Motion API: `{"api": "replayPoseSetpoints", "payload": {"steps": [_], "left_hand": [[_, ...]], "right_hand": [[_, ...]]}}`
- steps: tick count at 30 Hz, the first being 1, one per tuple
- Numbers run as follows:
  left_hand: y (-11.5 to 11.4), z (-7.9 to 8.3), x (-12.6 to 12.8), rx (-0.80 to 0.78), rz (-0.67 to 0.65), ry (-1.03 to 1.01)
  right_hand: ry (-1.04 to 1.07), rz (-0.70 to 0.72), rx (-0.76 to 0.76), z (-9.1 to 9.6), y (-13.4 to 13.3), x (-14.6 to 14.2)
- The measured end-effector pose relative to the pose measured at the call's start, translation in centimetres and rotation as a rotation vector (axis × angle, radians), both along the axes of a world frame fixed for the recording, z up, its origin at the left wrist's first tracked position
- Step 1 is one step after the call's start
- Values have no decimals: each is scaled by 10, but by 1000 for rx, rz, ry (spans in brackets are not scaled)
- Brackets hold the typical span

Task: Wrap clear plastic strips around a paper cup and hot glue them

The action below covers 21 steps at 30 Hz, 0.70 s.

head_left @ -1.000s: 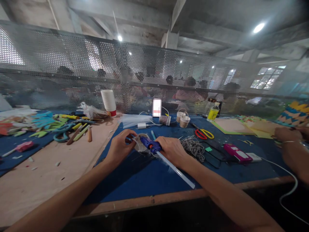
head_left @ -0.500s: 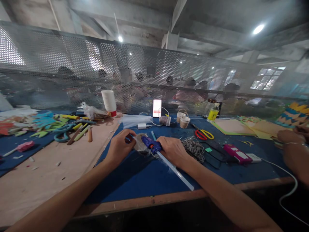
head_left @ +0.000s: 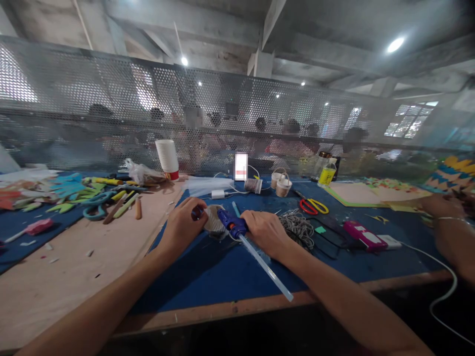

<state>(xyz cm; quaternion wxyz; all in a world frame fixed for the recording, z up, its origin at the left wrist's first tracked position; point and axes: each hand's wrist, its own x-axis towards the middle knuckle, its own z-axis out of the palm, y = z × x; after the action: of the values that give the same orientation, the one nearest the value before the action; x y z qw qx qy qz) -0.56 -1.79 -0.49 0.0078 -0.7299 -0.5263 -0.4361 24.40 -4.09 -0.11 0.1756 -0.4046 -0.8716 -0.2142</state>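
My right hand (head_left: 265,232) is wrapped round a blue hot glue gun (head_left: 234,225), with its nozzle pointing left. A long clear glue stick (head_left: 267,269) sticks out of its back, slanting down toward the table's front edge. My left hand (head_left: 185,222) is closed in a pinch at the left side of a small cup wound with greyish cord (head_left: 213,221). The nozzle is at the cup's upper right; whether it touches cannot be told. A bundle of grey cord (head_left: 299,230) lies just right of my right hand.
Red-and-yellow scissors (head_left: 313,206), small cups (head_left: 283,187), a spool (head_left: 253,186) and a pink device (head_left: 365,236) with a white cable lie around. At left are stacked paper cups (head_left: 167,159), blue-handled scissors (head_left: 94,210) and cutouts. Another person's arm (head_left: 451,232) reaches in at right.
The glue gun has tilted slightly, and the free end of its glue stick has swung a little left and down. Both hands stay at nearly the same place by the cup.
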Motion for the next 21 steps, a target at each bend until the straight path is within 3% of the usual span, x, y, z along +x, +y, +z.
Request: {"api": "replayPoseSetpoints", "payload": {"steps": [21], "left_hand": [[2,2,-7,37,37,73]], "right_hand": [[-17,-21,33,-3,0,0]]}}
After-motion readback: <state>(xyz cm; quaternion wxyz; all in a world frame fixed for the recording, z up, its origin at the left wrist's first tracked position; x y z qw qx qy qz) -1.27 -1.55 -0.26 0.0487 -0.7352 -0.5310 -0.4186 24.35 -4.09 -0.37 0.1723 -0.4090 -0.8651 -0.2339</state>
